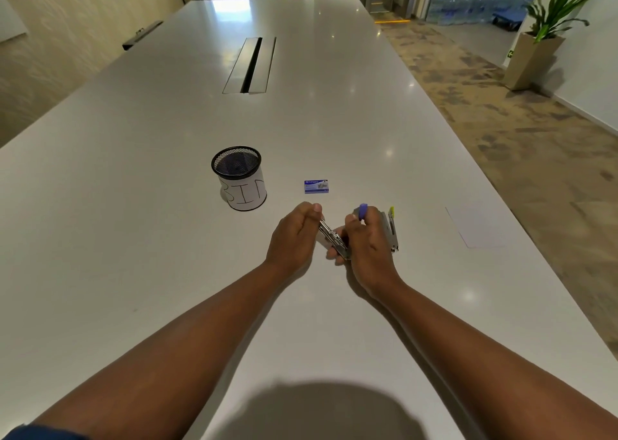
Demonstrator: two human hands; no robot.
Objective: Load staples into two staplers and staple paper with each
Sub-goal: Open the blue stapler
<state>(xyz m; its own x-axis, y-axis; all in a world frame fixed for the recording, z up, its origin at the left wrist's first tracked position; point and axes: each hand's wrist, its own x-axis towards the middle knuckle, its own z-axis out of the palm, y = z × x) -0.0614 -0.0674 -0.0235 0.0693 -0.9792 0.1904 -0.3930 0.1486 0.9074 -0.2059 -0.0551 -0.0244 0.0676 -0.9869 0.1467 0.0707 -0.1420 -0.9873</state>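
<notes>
Both my hands hold a small metal stapler with a purple end (334, 237) just above the long white table (167, 239). My left hand (294, 235) grips its silver lower part. My right hand (366, 244) pinches the purple-tipped top, swung open away from the base. A second metal stapler with a yellow-green tip (392, 229) lies on the table right behind my right hand. A small blue staple box (316, 186) sits closed a little farther away. A white sheet of paper (475, 227) lies flat to the right.
A black mesh cup wrapped in white paper marked "BIN" (240, 179) stands left of the staple box. A cable hatch (250, 65) is set into the table's middle farther off. The table's right edge runs close past the paper, with carpet below.
</notes>
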